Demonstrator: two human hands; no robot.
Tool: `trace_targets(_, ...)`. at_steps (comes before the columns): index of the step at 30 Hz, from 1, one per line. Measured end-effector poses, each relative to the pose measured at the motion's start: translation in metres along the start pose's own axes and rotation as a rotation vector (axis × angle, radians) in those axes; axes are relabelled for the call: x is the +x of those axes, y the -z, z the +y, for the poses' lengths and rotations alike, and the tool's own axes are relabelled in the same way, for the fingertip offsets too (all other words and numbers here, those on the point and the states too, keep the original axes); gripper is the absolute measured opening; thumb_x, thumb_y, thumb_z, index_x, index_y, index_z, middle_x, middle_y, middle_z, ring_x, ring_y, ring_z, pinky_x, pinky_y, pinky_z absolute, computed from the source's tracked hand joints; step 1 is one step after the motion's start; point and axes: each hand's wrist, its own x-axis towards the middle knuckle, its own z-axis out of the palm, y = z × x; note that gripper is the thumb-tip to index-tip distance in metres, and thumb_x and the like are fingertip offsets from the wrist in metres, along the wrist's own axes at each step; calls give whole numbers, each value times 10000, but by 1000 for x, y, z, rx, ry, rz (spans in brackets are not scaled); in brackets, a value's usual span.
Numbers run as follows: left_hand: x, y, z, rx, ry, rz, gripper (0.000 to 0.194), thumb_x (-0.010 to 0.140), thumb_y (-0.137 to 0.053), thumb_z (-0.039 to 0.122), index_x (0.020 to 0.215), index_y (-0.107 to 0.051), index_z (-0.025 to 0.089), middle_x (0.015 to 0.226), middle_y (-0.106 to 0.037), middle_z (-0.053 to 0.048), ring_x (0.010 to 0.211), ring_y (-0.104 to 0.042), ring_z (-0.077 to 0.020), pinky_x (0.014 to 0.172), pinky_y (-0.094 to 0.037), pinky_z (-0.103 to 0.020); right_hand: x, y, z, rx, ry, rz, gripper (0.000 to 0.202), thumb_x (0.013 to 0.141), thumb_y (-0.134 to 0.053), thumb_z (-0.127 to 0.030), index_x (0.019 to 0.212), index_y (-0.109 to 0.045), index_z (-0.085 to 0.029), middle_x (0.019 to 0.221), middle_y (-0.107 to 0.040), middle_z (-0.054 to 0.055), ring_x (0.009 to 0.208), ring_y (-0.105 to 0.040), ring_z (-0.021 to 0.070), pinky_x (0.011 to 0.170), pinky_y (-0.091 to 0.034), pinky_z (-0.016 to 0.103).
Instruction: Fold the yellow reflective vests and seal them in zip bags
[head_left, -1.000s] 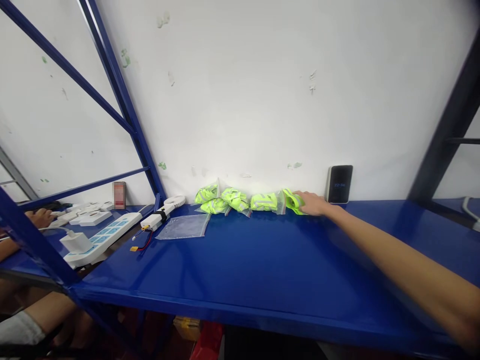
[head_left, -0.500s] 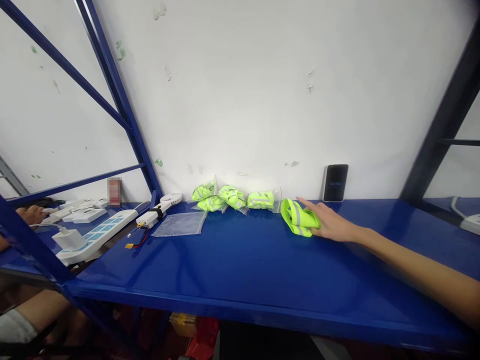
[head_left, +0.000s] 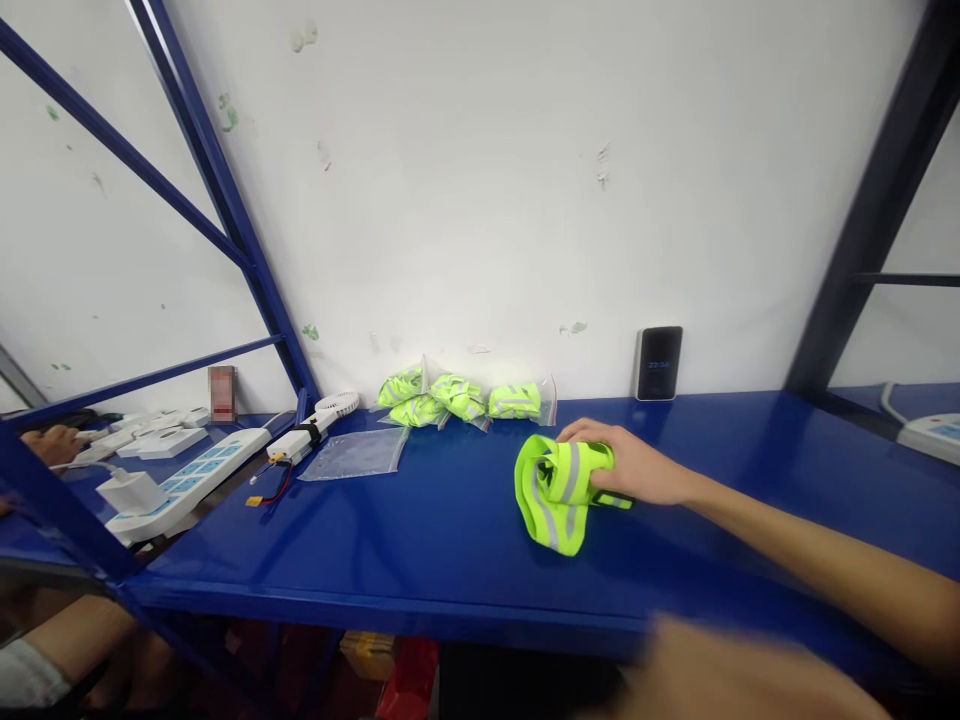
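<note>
My right hand [head_left: 634, 462] is closed on a neon yellow reflective strap [head_left: 551, 500] with silver stripes, partly rolled up. A loose loop of it droops toward the table on the left, and a short black piece shows beside the fingers. Smeared by motion, my left hand [head_left: 720, 670] enters at the bottom right, its fingers unreadable. Behind the strap, clear bags hold similar yellow bundles: one bag [head_left: 515, 401] stands alone, and a cluster [head_left: 427, 396] lies to its left. A flat clear zip bag [head_left: 354, 453] rests on the table further left.
The blue table [head_left: 420, 540] meets a white wall. A device with a dark screen [head_left: 658, 363] leans there. At left are a small white fan [head_left: 337, 403], a battery pack with wires [head_left: 292, 442], a power strip [head_left: 195, 480], a blue post and another person's hand [head_left: 52, 443].
My right hand has brought the strap left and closer to me, and its loop has loosened and spread. My blurred left hand has come in at the bottom. The view has shifted slightly.
</note>
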Motion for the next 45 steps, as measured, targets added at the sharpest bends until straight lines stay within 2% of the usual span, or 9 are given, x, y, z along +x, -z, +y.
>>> trace_targets(5, 36, 31, 55, 830, -372, -158, 531, 779, -658, 523, 1248, -612, 279, 1176, -633, -91, 1213, -488, -308, 1113, -310, -495, 11, -11, 1, 79, -22, 30, 321, 656, -566, -162, 958, -673, -160, 875, -673, 16, 788, -589, 209, 712, -469, 300)
trace_targets(8, 53, 59, 67, 1201, -409, -343, 866, 655, -771, 508, 1419, -423, 294, 1492, -364, -97, 1358, -332, -333, 1126, -275, -485, 17, -18, 12, 135, -51, 37, 340, 667, -521, -159, 973, -668, -152, 863, -667, 9, 730, -567, 177, 658, -446, 275)
trace_targets(15, 72, 68, 59, 1296, -293, -487, 1025, 696, -742, 301, 1521, -137, 263, 1356, -458, -131, 1217, -450, -304, 1024, -385, -455, 32, -23, 16, 470, -311, 87, 400, 628, -521, -150, 1011, -634, -172, 929, -684, 30, 835, -602, 188, 715, -474, 267)
trace_targets(22, 47, 42, 86, 1412, -467, -292, 735, 737, -711, 445, 1399, -418, 311, 1427, -328, -130, 1188, -453, -322, 973, -415, -476, 25, -17, -9, 1115, -459, -209, 307, 761, -452, -341, 923, -648, -170, 874, -722, 78, 800, -667, 232, 795, -523, 352)
trace_targets(29, 4, 25, 96, 1180, -544, -391, 519, 686, -772, 461, 1139, -628, 253, 1142, -579, -93, 1104, -469, -269, 982, -396, -412, 4, -26, -47, 1000, -427, -506, 447, 884, -375, -514, 921, -677, -186, 927, -722, 55, 860, -663, 238, 768, -528, 349)
trace_targets(35, 18, 55, 72, 589, -62, -185, 384, 756, -720, 436, 999, -690, 140, 949, -690, -93, 901, -631, -235, 800, -497, -326, 18, 2, -21, 448, -224, -19, 491, 930, -366, -562, 1176, -601, -208, 1166, -643, 104, 1005, -622, 257, 872, -499, 409)
trace_targets(37, 24, 68, 65, 381, 79, -66, 413, 759, -721, 431, 1022, -689, 114, 941, -712, -112, 875, -666, -242, 790, -521, -332, 16, 15, -12, 474, -186, -74, 530, 940, -339, -560, 1305, -500, -211, 1268, -582, 133, 1030, -624, 259, 859, -514, 415)
trace_targets(41, 28, 81, 60, 93, 202, 159, 436, 756, -728, 426, 1021, -678, 84, 901, -731, -142, 740, -701, -237, 723, -564, -355, -4, 17, -12, 283, -26, -303, 843, 784, -683, -457, 1485, -239, -308, 1484, -367, 113, 1225, -516, 284, 940, -491, 409)
trace_targets(45, 25, 77, 60, -51, 216, 193, 456, 772, -711, 425, 1077, -665, 90, 953, -735, -151, 764, -716, -251, 732, -578, -361, -18, -8, -18, 25, 165, -170, 934, 729, -748, -384, 1502, -230, -297, 1473, -393, 108, 1288, -444, 311, 1038, -410, 469)
